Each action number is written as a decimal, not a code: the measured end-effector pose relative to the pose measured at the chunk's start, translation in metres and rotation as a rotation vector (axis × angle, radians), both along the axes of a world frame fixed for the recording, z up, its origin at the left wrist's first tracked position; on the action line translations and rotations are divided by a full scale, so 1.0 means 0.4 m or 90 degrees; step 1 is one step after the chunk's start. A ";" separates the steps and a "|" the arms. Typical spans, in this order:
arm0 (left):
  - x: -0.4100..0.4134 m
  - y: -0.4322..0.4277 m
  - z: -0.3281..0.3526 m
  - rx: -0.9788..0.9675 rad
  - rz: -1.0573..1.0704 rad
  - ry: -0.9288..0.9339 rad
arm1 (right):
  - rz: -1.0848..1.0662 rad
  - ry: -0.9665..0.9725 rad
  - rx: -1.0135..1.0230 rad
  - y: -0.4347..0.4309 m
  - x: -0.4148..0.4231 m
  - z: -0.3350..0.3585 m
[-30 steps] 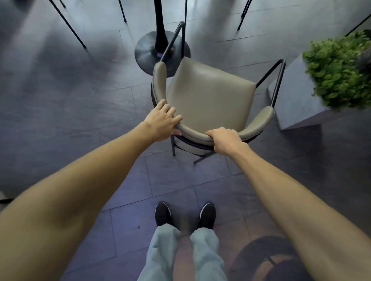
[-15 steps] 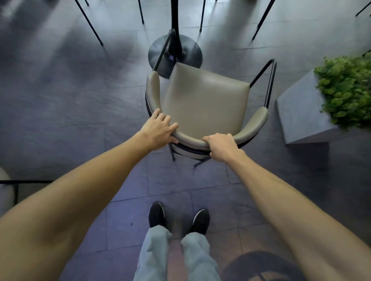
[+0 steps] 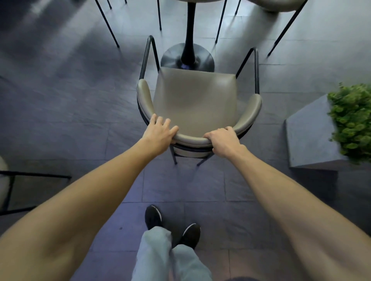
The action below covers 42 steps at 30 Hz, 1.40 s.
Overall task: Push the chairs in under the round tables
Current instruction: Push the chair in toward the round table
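Note:
A beige padded chair (image 3: 195, 102) with a black metal frame stands in front of me, its curved backrest nearest to me. My left hand (image 3: 160, 133) lies over the left part of the backrest, fingers draped on the pad. My right hand (image 3: 224, 141) is clenched around the backrest's right part. The chair's front edge sits right at the round black base (image 3: 187, 58) of the table's pedestal. A sliver of the round tabletop (image 3: 198, 1) shows at the top edge.
A grey planter box (image 3: 307, 138) with green leaves stands close to the chair's right side. Thin black legs of other chairs (image 3: 281, 30) ring the pedestal beyond. Another chair (image 3: 8, 188) pokes in at the left edge. My feet (image 3: 172, 226) stand on dark floor tiles.
The chair has turned to face the pedestal squarely and slid forward toward it, both hands staying on the backrest. I have stepped forward, and the planter has shifted right.

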<state>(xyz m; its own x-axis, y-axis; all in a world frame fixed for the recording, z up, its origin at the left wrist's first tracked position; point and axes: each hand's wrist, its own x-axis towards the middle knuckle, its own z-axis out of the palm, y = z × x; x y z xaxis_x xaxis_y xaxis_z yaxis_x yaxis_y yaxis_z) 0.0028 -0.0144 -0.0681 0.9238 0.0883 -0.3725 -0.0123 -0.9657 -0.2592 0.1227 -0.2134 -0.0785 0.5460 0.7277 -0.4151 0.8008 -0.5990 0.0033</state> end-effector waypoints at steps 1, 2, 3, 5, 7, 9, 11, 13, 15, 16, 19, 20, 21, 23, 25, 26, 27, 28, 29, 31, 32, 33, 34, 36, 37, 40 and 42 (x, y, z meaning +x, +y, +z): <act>0.015 0.006 -0.006 0.004 0.009 -0.003 | 0.000 -0.004 0.004 0.007 0.022 -0.001; 0.032 0.014 -0.010 0.008 0.018 -0.003 | 0.000 -0.006 0.005 0.017 0.044 -0.002; 0.052 0.024 -0.012 0.010 0.028 0.000 | 0.002 -0.007 0.004 0.029 0.066 -0.002; 0.093 0.048 -0.015 0.007 0.044 0.005 | 0.004 -0.008 0.005 0.059 0.108 -0.001; 0.141 0.074 -0.018 0.008 0.050 0.006 | 0.005 -0.018 0.007 0.089 0.150 -0.001; 0.187 0.104 -0.020 0.009 0.058 0.009 | 0.007 -0.025 0.007 0.119 0.193 0.000; 0.232 0.135 -0.021 0.010 0.063 0.006 | 0.009 -0.028 0.008 0.150 0.236 0.002; 0.278 0.166 -0.021 0.009 0.069 0.007 | 0.008 -0.033 0.005 0.184 0.280 0.006; 0.322 0.196 -0.018 0.006 0.075 0.011 | 0.006 -0.037 0.007 0.216 0.322 0.008; 0.344 0.211 -0.017 0.006 0.076 0.008 | 0.007 -0.040 0.009 0.231 0.342 0.009; 0.400 0.254 -0.017 0.004 0.075 0.010 | 0.008 -0.040 0.010 0.274 0.399 0.010; 0.416 0.267 -0.018 0.006 0.073 0.010 | 0.008 -0.038 0.009 0.288 0.417 0.009; 0.433 0.279 -0.019 0.009 0.070 0.007 | 0.008 -0.036 0.009 0.301 0.433 0.008; 0.465 0.304 -0.019 0.011 0.072 0.006 | 0.009 -0.038 0.013 0.325 0.465 0.006; 0.494 0.325 -0.019 0.007 0.078 0.009 | 0.011 -0.038 0.014 0.346 0.493 0.004; 0.508 0.334 -0.019 0.006 0.079 0.008 | 0.013 -0.039 0.012 0.356 0.507 0.002; 0.522 0.342 -0.020 0.006 0.080 0.008 | 0.013 -0.041 0.011 0.365 0.520 0.000; 0.535 0.350 -0.020 0.004 0.080 0.008 | 0.011 -0.042 0.011 0.373 0.533 -0.001; 0.548 0.358 -0.020 0.005 0.081 0.007 | 0.010 -0.044 0.013 0.382 0.546 -0.003; 0.570 0.374 -0.018 0.005 0.081 0.008 | 0.006 -0.044 0.010 0.398 0.566 -0.005; 0.579 0.381 -0.016 0.006 0.081 0.011 | 0.002 -0.042 0.009 0.406 0.575 -0.007; 0.587 0.388 -0.015 0.006 0.078 0.012 | -0.002 -0.039 0.006 0.413 0.580 -0.008; 0.591 0.392 -0.015 0.006 0.075 0.014 | -0.004 -0.035 0.001 0.417 0.583 -0.007; 0.589 0.396 -0.018 0.004 0.068 0.018 | -0.001 -0.032 -0.009 0.420 0.585 -0.008; 0.589 0.395 -0.019 0.005 0.066 0.016 | 0.001 -0.034 -0.009 0.418 0.586 -0.010; 0.591 0.390 -0.017 0.008 0.068 0.021 | 0.000 -0.033 -0.009 0.414 0.585 -0.013; 0.590 0.380 -0.010 0.012 0.074 0.032 | -0.004 -0.029 -0.014 0.416 0.583 -0.011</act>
<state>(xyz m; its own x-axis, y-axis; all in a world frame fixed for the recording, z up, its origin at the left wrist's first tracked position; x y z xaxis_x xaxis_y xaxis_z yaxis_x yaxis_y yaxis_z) 0.2388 0.1375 -0.0719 0.8875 0.2008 -0.4147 0.0861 -0.9565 -0.2789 0.3557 -0.0471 -0.0830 0.5696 0.7150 -0.4054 0.7955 -0.6037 0.0529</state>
